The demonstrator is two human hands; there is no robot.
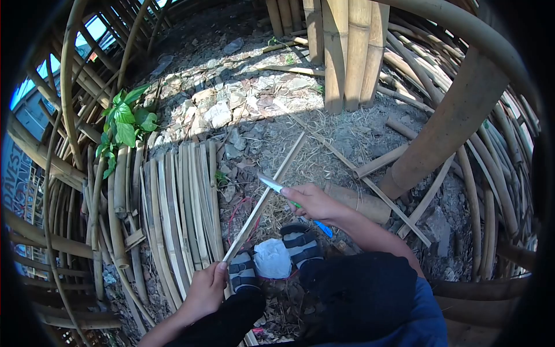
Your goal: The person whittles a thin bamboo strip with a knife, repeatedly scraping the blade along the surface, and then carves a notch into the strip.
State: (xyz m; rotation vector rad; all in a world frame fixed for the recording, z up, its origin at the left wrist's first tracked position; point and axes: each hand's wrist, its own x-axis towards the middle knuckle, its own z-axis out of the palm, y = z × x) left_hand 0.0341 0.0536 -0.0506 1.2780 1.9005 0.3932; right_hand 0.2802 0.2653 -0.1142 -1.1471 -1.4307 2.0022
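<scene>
My left hand (206,287) is closed round the lower end of a split bamboo strip (252,218), which slants up and to the right, away from me. In my right hand (312,203) is a knife (270,183) with a green and white handle. Its blade lies across the upper half of the strip, pointing up and to the left. Between my sandalled feet (300,245) sits a white bundle (272,259). Something blue (324,229) shows just below my right wrist.
Several split strips (179,196) lie side by side at the left, near a leafy plant (125,122). Thick bamboo poles (347,58) stand at the top, and another (445,127) leans at the right. Cut bamboo pieces (361,203) lie beyond my right forearm.
</scene>
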